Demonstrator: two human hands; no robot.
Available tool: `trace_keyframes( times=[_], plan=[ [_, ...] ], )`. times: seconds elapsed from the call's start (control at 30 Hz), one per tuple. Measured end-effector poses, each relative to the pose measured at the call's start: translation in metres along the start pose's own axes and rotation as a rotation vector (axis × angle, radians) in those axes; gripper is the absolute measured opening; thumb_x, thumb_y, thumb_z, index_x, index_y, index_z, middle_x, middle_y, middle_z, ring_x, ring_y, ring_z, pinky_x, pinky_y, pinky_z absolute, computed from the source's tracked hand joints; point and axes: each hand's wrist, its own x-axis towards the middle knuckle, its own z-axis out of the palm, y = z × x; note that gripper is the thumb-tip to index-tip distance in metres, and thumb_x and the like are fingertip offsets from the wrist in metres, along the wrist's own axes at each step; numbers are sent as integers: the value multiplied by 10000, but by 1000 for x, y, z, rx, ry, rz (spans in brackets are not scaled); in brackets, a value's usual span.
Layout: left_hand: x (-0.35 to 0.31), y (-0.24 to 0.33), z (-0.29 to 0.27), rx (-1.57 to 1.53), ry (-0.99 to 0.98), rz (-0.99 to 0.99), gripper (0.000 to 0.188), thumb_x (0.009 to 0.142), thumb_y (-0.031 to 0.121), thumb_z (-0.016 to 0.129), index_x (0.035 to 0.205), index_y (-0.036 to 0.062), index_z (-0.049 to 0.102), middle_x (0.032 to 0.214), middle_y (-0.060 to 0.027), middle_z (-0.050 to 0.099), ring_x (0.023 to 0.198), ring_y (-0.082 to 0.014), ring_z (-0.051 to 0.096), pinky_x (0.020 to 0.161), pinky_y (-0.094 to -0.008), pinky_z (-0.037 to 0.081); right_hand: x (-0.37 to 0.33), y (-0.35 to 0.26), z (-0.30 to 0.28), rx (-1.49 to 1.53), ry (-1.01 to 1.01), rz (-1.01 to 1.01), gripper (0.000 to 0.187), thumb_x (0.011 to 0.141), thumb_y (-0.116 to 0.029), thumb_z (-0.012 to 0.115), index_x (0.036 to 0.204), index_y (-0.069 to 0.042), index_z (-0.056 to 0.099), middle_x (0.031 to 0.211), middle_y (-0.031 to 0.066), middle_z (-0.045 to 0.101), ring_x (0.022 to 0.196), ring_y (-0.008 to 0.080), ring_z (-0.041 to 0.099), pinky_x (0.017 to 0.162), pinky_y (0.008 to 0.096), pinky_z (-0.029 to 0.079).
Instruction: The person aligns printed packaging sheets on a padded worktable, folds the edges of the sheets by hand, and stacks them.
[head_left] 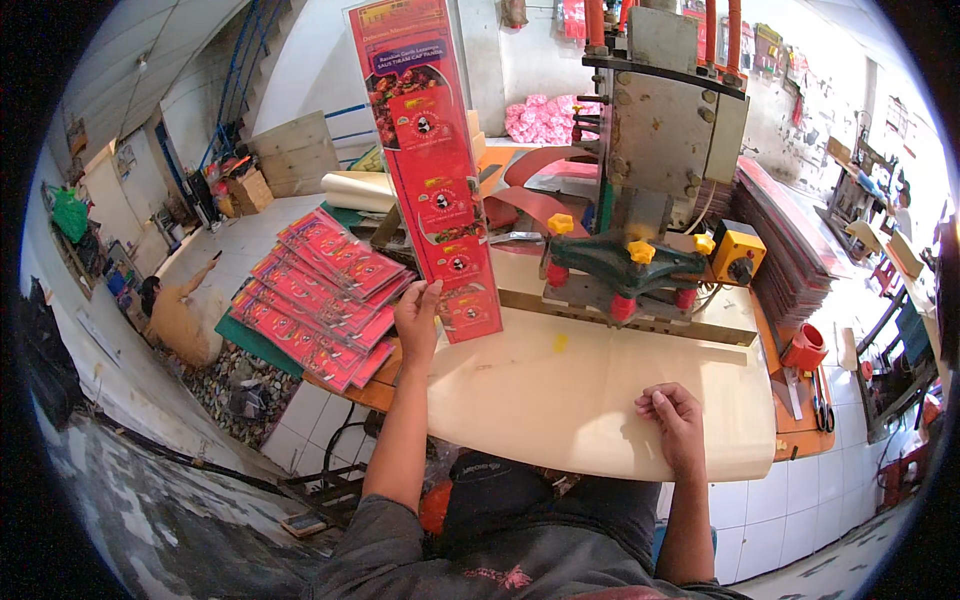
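My left hand pinches the edge of a long red printed plastic strip near its lower end. The strip stands almost upright, leaning a little to the left, with food pictures on its face. My right hand hovers over or rests on the cream sheet, its fingers curled together and nothing visible in them. Beyond that sheet stands a press machine with a dark green clamp and yellow knobs. Left of my left hand lies a fanned stack of red printed packs.
A yellow and black switch box is beside the press. At the right table edge lie a red tape roll and scissors. Tall stacked sheets rise behind. A person sits low at far left.
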Motion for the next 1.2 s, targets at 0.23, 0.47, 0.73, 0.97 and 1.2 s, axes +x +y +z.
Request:
trace_keyframes(
  times=[0.23,0.47,0.73,0.97,1.2],
  plan=[
    [0,-1,-1,21,7,-20,212,1028,221,664,989,14,691,856,62,628,792,-25,534,716,-207,425,1,1,1,18,-3,2,177,1037,-154,594,1055,11,655,947,107,722,866,161,676,812,291,536],
    [0,1,-2,78,-4,6,225,1029,230,665,960,17,683,829,70,589,774,-23,495,694,-210,407,0,-1,4,27,18,16,166,1037,-148,596,1058,5,656,946,98,720,863,157,676,798,278,528],
    [-1,3,0,20,15,-39,204,1029,210,661,957,20,682,827,68,585,771,-20,490,687,-204,402,-1,0,2,5,2,8,179,1035,-155,593,1061,12,652,958,105,715,882,162,673,822,297,538],
    [1,-5,1,57,22,12,217,1020,233,670,965,24,679,836,56,587,785,-44,515,690,-247,421,-2,-1,2,-15,15,8,193,1032,-163,597,1068,19,648,964,104,713,897,161,665,852,310,543],
    [2,-9,-6,133,27,20,298,1042,274,643,998,-17,690,877,41,618,826,-49,525,738,-224,435,1,1,2,8,21,21,208,1033,-173,601,1072,24,653,967,103,717,894,156,667,847,299,540]
  ],
)
